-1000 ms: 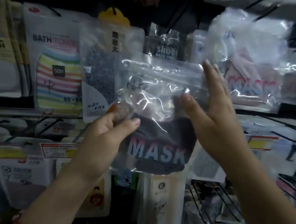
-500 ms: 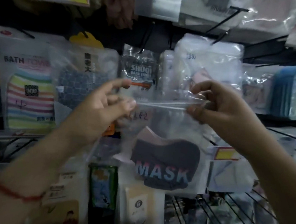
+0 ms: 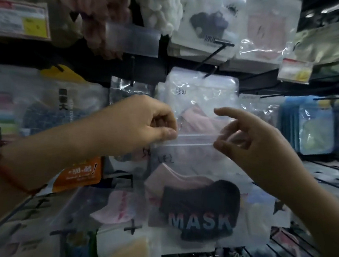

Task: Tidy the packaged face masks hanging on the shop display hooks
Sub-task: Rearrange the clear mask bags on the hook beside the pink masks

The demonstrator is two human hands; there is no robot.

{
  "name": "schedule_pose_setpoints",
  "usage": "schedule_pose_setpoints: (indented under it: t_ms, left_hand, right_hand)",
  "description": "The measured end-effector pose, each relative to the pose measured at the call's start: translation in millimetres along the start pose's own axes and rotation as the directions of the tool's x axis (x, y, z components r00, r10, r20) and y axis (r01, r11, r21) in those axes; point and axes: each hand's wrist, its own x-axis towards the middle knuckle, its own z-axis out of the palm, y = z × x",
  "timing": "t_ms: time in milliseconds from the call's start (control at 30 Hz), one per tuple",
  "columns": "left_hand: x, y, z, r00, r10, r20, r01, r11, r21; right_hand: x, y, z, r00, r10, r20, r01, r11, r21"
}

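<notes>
Clear mask bag (image 3: 195, 193) raised; left hand (image 3: 144, 124) now fisted.

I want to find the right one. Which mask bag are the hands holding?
The clear bag with the dark MASK-printed mask, pinched at its zip strip by the left hand and right hand. The others hang untouched.

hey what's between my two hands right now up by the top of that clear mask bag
In the head view, the zip-seal strip of the clear plastic mask bag spans between the left hand and right hand.
</notes>
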Motion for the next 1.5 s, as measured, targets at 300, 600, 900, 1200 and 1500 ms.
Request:
schedule_pose_setpoints:
  t_ms: [300, 600, 900, 1200, 1500]
  left_hand:
    - [42, 11, -1, 0.965, 0.134, -0.226, -0.155, 0.985, -0.075]
    - [91, 7, 11, 0.720, 0.619, -0.316, -0.352, 0.717, 0.602]
    - [127, -12, 8, 0.647, 0.703, -0.297, -0.165, 0.509, 0.845]
    - [128, -18, 13, 0.685, 0.663, -0.302, -0.165, 0.544, 0.822]
    - [139, -40, 18, 0.720, 0.673, -0.171, -0.178, 0.417, 0.891]
  right_hand:
    - [-2, 25, -36, 0.965, -0.148, -0.216, 0.083, 0.955, -0.283]
    - [11, 41, -38, 0.960, -0.272, -0.070, 0.230, 0.903, -0.362]
    - [32, 59, -33, 0.942, -0.332, -0.055, 0.288, 0.880, -0.379]
    - [43, 64, -23, 0.933, -0.359, -0.032, 0.328, 0.882, -0.339]
    - [55, 66, -18, 0.932, -0.356, -0.061, 0.314, 0.882, -0.352]
